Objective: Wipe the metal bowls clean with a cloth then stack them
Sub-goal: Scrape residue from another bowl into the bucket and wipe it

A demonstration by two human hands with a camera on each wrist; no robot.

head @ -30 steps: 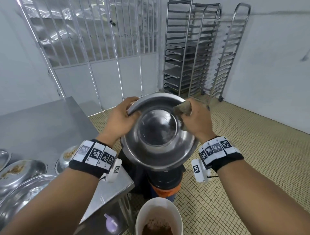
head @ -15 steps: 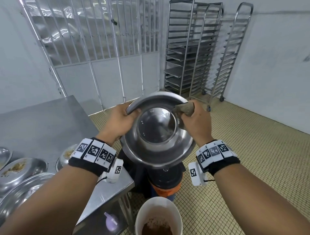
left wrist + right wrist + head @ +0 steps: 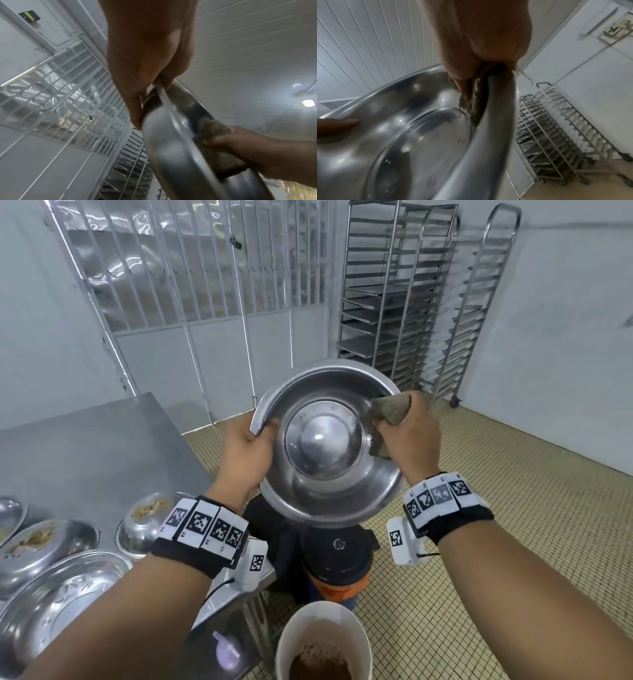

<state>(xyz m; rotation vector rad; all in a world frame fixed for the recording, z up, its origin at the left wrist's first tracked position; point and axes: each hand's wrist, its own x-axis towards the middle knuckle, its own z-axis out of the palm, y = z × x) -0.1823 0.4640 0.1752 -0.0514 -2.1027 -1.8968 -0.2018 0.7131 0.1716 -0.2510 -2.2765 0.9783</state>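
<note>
- One metal bowl [image 3: 329,453] is held up in the air, tilted so its inside faces the person, above a black-lidded bin [image 3: 337,556]
- Left hand [image 3: 245,453] grips the bowl's left rim, thumb inside
- Right hand [image 3: 409,436] clutches one brownish cloth [image 3: 387,414], folded over the right rim against the inner wall
- Four more bowls [image 3: 144,523] sit on the steel table [image 3: 85,446] at left, at least two with crumbs inside
- One white bucket [image 3: 323,642] of brown scraps stands below
- Two rolling racks [image 3: 394,302] stand by the wall
</note>
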